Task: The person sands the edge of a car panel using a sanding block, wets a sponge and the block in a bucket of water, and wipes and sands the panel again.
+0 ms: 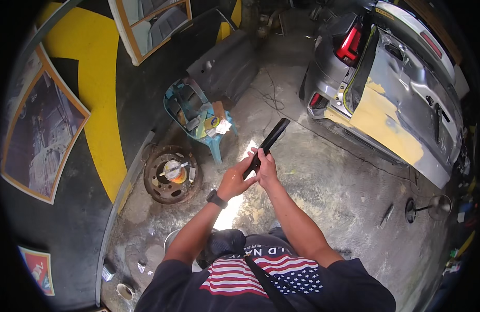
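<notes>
In front of my body I hold a long, narrow black bar with a shiny face, slanting up and to the right. Its exact kind I cannot make out. My left hand, with a dark watch on its wrist, is closed around the bar's near end. Just to the right, my right hand grips the same end, its fingers wrapped over the side. The bar's far end sticks out free above both hands, and its lower end is partly hidden by my fingers.
A blue plastic chair holds a tape roll and scraps. Beside it, a rusty wheel rim bears a can. At right stands a grey car with a filler-patched panel; a cable crosses the floor.
</notes>
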### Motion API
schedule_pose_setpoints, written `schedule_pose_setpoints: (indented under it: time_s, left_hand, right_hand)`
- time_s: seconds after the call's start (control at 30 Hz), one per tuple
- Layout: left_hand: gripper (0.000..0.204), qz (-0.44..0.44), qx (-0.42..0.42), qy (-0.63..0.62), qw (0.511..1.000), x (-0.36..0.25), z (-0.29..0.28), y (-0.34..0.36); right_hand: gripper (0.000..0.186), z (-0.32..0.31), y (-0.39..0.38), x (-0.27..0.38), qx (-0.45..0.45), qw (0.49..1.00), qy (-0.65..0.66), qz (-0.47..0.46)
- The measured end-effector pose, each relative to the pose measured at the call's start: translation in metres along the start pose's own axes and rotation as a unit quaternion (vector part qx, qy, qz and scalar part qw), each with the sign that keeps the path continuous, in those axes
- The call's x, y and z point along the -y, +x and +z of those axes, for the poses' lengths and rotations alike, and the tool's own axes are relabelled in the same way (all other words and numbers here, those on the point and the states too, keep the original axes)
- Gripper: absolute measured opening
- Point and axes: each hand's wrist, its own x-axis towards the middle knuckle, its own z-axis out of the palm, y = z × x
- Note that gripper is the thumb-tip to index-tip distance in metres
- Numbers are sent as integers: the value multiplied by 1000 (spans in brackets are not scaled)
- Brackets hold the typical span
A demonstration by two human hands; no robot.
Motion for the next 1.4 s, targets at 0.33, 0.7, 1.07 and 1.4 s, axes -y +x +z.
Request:
schedule_pose_setpoints:
  time_s: [0.33,0.7,1.07,1.4]
  left_hand:
    - [83,-69,188,-245,949,-41,31,119]
    - [81,123,293,-373,871,-123,114,250]
    - [52,403,440,-85,798,-162,112,468]
    - [26,625,254,-193,712,-269,95,732]
  right_hand:
    - [34,-62,28,73,-77,991,30,-107]
    - [27,-128,48,221,-213,896,-210,-328]
    - [44,-177,59,326,-587,659,-322,-343]
    - [68,-121,129,384,-785,510,-335,-108]
